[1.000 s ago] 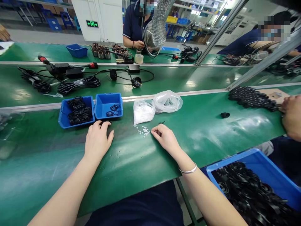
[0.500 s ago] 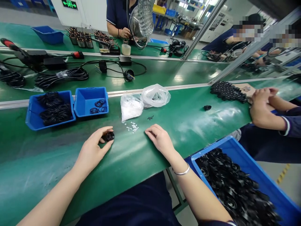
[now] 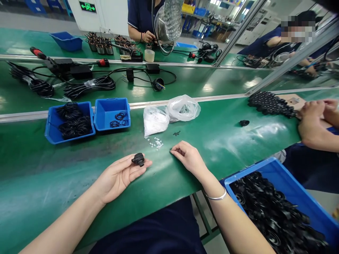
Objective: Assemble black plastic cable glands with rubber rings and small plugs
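Note:
My left hand lies palm up on the green belt, fingers loosely curled, with a small black plastic part held at the fingertips. My right hand rests on the belt to the right, fingers pinched together at their tips; whether something tiny is in them I cannot make out. Small white pieces lie just beyond both hands, and a few tiny black bits lie a little farther. Two clear plastic bags, one and another, sit behind them.
Two blue bins hold black rings: a full one and a nearly bare one. A large blue bin of black parts sits at my lower right. A co-worker's hands work at the right beside a heap of black parts. Cables lie beyond.
My left hand picked the black part off the belt, drew back toward me and turned palm up. My right hand stayed near the white pieces.

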Motion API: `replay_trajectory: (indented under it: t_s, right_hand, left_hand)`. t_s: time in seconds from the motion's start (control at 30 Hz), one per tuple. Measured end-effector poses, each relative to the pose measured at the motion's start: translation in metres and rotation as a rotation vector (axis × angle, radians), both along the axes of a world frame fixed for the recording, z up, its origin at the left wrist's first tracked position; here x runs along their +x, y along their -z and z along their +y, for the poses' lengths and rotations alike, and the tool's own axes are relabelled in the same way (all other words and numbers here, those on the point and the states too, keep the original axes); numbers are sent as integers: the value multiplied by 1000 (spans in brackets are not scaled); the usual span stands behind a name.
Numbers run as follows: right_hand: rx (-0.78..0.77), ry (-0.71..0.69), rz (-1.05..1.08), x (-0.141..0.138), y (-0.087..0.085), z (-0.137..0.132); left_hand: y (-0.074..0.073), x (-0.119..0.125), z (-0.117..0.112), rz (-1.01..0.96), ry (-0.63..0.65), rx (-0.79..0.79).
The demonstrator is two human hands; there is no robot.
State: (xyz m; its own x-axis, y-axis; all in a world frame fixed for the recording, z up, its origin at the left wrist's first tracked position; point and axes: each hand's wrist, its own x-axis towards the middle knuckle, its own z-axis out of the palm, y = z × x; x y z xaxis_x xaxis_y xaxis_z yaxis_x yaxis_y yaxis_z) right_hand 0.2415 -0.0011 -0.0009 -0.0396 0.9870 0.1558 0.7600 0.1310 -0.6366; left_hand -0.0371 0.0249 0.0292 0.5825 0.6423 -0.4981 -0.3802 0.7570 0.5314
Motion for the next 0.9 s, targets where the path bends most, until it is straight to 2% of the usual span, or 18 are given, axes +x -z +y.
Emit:
replay_trajectory:
  t_s: [0.17, 0.37, 0.5, 0.67, 0.8, 0.9]
  right_hand:
    - [22, -7, 23, -2, 1, 0]
    - [-12, -4, 14, -2, 2, 2]
    - [1, -36, 0, -2, 1, -1]
    - [67, -55, 24, -4, 2, -7]
    - [80, -38, 12, -4, 3, -10]
    - [100, -38, -38, -5, 3, -11]
  left_hand:
    - [0, 1, 1, -7, -28, -128]
    - [3, -1, 3, -45, 11, -134]
    - [4, -4, 1, -29, 63, -66]
    - [-3, -1, -4, 100, 97, 135]
    - [-10, 5, -9, 144, 180, 186]
    - [-9, 9, -13, 193, 236, 254]
